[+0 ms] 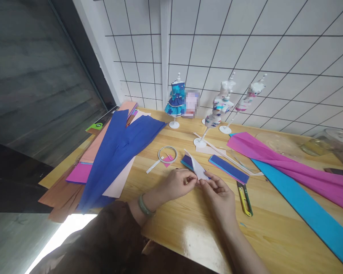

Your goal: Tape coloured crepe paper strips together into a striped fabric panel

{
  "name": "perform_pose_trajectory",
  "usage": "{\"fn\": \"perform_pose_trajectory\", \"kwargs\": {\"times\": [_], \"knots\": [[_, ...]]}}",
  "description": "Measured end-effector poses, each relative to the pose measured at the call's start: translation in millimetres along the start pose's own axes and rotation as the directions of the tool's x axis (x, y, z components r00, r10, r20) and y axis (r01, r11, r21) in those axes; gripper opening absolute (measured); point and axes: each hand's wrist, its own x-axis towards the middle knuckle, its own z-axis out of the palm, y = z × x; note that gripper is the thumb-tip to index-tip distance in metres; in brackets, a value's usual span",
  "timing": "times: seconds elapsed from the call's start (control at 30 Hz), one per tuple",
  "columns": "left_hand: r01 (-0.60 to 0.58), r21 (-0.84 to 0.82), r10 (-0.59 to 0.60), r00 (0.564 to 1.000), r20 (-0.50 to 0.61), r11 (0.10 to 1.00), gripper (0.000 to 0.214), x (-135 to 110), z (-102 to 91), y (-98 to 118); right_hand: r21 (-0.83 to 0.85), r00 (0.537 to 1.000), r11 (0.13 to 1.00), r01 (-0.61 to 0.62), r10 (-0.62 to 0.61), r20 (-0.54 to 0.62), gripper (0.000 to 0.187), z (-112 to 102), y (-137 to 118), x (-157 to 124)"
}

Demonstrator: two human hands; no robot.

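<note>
At the frame's centre, a person's left hand (179,185) and right hand (222,195) meet at the lower end of a pale sheet (199,167) above the desk (175,220), each grip closed to a pinch on it. Uneven pulling could crease or tear the thin-looking sheet.

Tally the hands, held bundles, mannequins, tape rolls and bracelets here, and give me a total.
Hands: 2
Held bundle: 1
Mannequins: 4
Tape roll: 1
Bracelet: 1
Total: 9
</note>
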Motion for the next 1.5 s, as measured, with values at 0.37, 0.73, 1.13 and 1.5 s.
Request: {"fn": "perform_pose_trajectory", "kwargs": {"times": [0.37,0.73,1.13,1.5], "knots": [[0.006,0.026,-0.006,1.000,0.004,1.000,0.016,0.5,-1.6,0.6,-0.001,1.000,1.000,-0.005,0.005,-0.001,0.043,-0.4,1.8,1.2],[0.003,0.008,-0.003,1.000,0.000,1.000,0.016,-0.1,0.4,-2.0,0.036,0.999,0.999,-0.038,0.037,0.010,0.039,-0.4,1.8,1.0],[0.030,-0.012,-0.030,0.999,0.020,0.999,0.018,-0.6,0.8,-2.6,-0.001,1.000,1.000,-0.029,0.029,0.001,0.040,-0.7,2.9,1.2],[0.021,0.021,-0.021,1.000,0.021,1.000,0.018,-0.4,0.3,-2.0,-0.003,1.000,1.000,-0.026,0.026,-0.004,0.041,-0.9,3.6,2.3]]}}
